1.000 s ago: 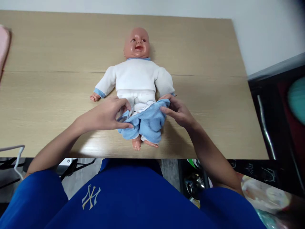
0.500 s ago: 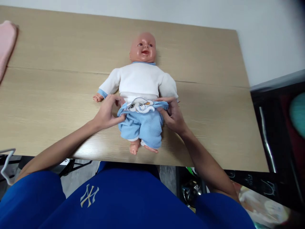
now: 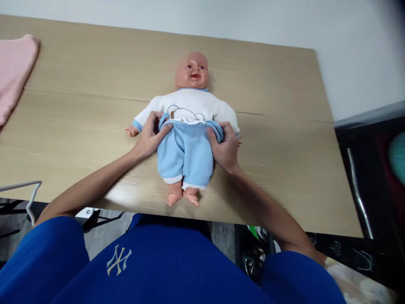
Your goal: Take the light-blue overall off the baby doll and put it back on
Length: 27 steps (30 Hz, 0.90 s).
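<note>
A baby doll (image 3: 192,76) lies face up on the table, its head away from me and bare feet toward me. It wears a white long-sleeved top (image 3: 202,99) with blue cuffs and light-blue pants (image 3: 186,152) with white leg hems. An animal-shaped white patch (image 3: 186,114) shows above the pants' folded waist. My left hand (image 3: 152,133) pinches the waist edge at one side, thumb in front. Opposite it, my right hand (image 3: 225,145) is closed on the other side of the same waist. Some fingertips are hidden by cloth.
Pink cloth (image 3: 15,71) lies at the table's left end. A white wire frame (image 3: 31,194) stands at the near left edge. Dark furniture with a metal handle (image 3: 359,190) is at the right, and the wooden table (image 3: 284,181) ends close to my body.
Both hands have moved up the doll's body, drawing the pants' waist higher toward its chest. The legs now lie straighter, with both feet showing below the hems. The view has shifted slightly.
</note>
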{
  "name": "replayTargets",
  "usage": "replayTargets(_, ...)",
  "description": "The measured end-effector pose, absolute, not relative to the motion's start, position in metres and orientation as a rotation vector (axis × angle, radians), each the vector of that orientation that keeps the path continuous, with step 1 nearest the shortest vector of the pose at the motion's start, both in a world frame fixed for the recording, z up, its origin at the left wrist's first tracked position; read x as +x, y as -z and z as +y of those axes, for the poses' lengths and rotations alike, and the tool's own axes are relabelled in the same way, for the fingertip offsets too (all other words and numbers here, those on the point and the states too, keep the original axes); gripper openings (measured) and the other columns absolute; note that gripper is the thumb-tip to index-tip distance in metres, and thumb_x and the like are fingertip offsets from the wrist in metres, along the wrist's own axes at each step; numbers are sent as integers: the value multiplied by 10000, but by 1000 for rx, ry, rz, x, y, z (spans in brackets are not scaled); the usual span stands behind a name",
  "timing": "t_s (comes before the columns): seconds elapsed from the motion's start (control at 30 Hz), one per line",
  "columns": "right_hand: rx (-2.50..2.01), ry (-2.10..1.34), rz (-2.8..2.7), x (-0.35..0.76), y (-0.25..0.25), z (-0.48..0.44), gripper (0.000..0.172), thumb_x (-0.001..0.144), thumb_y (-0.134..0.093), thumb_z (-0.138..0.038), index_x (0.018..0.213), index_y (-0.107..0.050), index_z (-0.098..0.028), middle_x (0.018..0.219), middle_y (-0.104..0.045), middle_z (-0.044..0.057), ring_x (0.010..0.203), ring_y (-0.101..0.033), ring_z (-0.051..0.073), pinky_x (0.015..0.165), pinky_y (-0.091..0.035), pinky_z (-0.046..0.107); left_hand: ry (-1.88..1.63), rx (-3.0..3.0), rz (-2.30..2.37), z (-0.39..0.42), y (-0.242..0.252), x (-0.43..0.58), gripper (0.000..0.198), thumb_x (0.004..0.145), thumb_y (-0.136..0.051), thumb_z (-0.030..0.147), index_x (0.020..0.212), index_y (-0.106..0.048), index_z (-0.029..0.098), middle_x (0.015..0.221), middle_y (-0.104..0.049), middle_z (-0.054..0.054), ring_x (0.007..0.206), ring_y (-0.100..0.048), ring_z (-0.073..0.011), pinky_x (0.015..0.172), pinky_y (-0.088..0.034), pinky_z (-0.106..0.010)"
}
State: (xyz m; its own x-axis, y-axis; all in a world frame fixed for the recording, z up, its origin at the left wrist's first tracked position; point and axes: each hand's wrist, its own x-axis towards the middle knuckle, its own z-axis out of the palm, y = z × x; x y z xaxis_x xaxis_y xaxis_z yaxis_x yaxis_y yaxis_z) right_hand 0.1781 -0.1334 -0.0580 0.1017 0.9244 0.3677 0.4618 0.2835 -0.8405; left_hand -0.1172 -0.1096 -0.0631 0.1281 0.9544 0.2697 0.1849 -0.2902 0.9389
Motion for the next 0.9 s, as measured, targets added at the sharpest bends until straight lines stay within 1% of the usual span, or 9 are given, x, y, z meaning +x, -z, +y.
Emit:
replayTargets(0.1,-1347,-737,-1434,187,69,-142,472,1070,-737,-743,986,-658,-285,930,-640,14,909,-614,245,933,-593,430,-1210,1624,1128,-125,70,-121,629,1026,-793,844,1150,-645,245,1093,-653,-56,1025,-658,-266,980,-573,-441)
replayTargets(0.2,-1300,-955,-1257,193,81,-142,539,1020,-750,-829,1031,-637,-302,943,-615,0,907,-601,245,918,-610,422,-1207,1519,1093,-131,72,-124,608,1044,-778,838,1094,-637,249,1039,-648,-42,990,-650,-255,917,-583,-409)
replayTargets(0.3,-1238,-1029,-1249,193,85,-130,601,967,-787,-886,1031,-629,-311,955,-593,-7,911,-578,238,943,-593,416,-1240,1427,1049,-118,70,-126,599,1035,-804,833,1091,-616,266,983,-635,-23,910,-628,-228,849,-571,-379)
replayTargets(0.47,-1127,-1142,-1384,193,77,-111,657,911,-823,-932,966,-623,-308,886,-531,-15,814,-504,224,839,-567,402,-1104,1399,921,-84,59,-132,673,941,-866,891,1070,-621,278,871,-570,6,699,-506,-181,674,-430,-334)
replayTargets(0.53,-1124,-1119,-1447,196,69,-113,644,918,-827,-915,939,-628,-304,867,-534,-13,798,-502,225,817,-567,407,-1056,1448,925,-80,52,-134,680,921,-878,897,1032,-633,272,837,-546,12,682,-480,-178,671,-410,-338)
replayTargets(0.67,-1171,-961,-1703,203,38,-124,534,1010,-827,-735,834,-599,-285,769,-472,-16,731,-446,209,755,-528,394,-1073,1667,950,-83,32,-137,686,889,-896,899,923,-660,256,842,-585,-12,776,-557,-211,750,-497,-375)
replayTargets(0.73,-1155,-904,-1817,201,20,-123,478,1014,-846,-661,839,-620,-277,741,-458,-16,728,-449,203,751,-521,384,-1059,1769,927,-81,21,-137,698,862,-921,895,864,-657,249,829,-577,-18,783,-573,-215,754,-528,-391)
replayTargets(0.83,-1100,-949,-1735,190,8,-107,430,1019,-834,-658,911,-671,-275,796,-500,-6,776,-497,206,773,-542,367,-1001,1755,887,-69,10,-132,713,820,-958,892,856,-644,253,807,-535,-8,763,-592,-216,730,-541,-395)
replayTargets(0.9,-1116,-999,-1591,182,16,-96,460,1033,-792,-701,911,-661,-278,836,-517,-2,812,-519,213,802,-559,365,-998,1663,893,-61,10,-128,700,827,-964,873,882,-642,254,819,-545,-7,774,-614,-219,727,-541,-386)
